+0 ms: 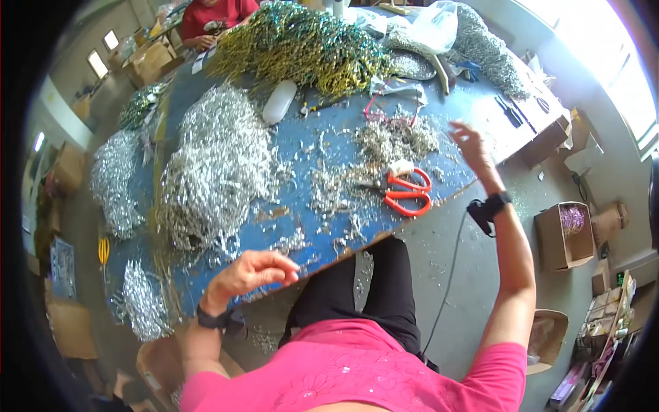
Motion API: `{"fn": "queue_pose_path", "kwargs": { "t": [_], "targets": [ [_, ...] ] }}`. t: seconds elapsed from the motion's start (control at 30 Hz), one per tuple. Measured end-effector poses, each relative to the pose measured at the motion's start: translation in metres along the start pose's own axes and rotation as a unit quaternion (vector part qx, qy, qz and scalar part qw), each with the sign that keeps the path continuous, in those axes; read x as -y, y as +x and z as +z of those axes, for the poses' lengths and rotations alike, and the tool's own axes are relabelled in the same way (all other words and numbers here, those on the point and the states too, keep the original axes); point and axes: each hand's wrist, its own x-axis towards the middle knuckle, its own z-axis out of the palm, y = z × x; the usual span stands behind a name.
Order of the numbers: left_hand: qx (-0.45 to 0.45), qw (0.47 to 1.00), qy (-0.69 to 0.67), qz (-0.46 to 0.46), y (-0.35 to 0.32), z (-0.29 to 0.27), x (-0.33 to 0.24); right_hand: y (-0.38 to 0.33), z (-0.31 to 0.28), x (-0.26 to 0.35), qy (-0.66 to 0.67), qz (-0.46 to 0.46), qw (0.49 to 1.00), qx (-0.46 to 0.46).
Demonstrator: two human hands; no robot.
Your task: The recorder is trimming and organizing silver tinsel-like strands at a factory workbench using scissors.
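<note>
Silver tinsel (216, 161), 11 o'clock from the left hand (254, 273), looks light, soft, slippery; best gripped mid-bundle. Left fingers curl, contents unclear; right hand (473, 145) is loosely spread.

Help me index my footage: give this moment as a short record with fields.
Surface: blue table, silver scraps scattered on it
Left hand: fingers bent, near the table's front edge
Right hand: raised, nothing visibly held
Tool: orange-handled scissors, near the front edge
Materials: silver tinsel pile, left; gold-and-teal tinsel pile, far side
Co-worker: red top, far side
</note>
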Motion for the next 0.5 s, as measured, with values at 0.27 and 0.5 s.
{"fn": "queue_pose_path", "kwargs": {
  "t": [0.27, 0.5],
  "targets": [
    [-0.105, 0.993, -0.052, -0.031, -0.036, -0.004, 0.016, 0.043, 0.117, -0.017, -0.093, -0.073, 0.990, 0.082],
    [-0.090, 0.985, -0.126, -0.069, -0.027, -0.010, 0.031, 0.034, 0.120, -0.031, 0.259, 0.155, 0.952, 0.058]
  ]
}}
